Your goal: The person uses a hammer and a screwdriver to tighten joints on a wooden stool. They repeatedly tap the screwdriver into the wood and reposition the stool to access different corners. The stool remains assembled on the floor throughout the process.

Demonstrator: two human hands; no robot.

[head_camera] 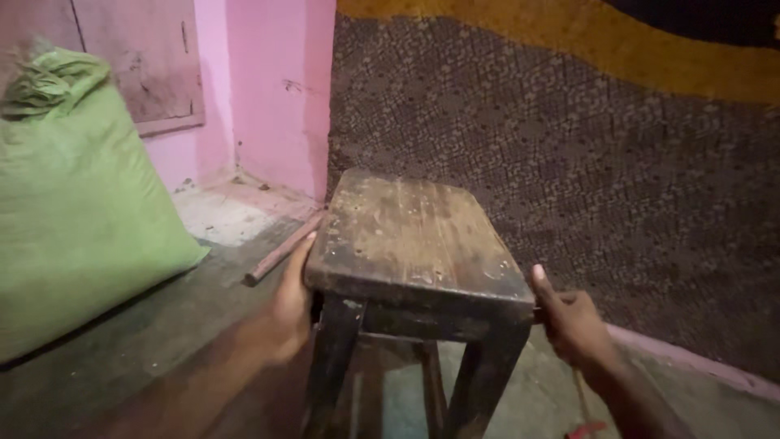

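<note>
Left hand [291, 313] and right hand [569, 321] grip dark wooden stool [414, 236] seat edges, fingers closed around them; green sack [73, 203] at left.

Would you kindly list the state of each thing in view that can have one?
Wooden stool: upright, seat bare, gripped at both sides.
Left hand: closed on the stool's left edge.
Right hand: closed on its right edge.
Green sack: full, tied at the top.
Stick: lying on the floor.

head cam | looks down-forward | close above stool [414, 236] | wall [585, 154] behind
</note>
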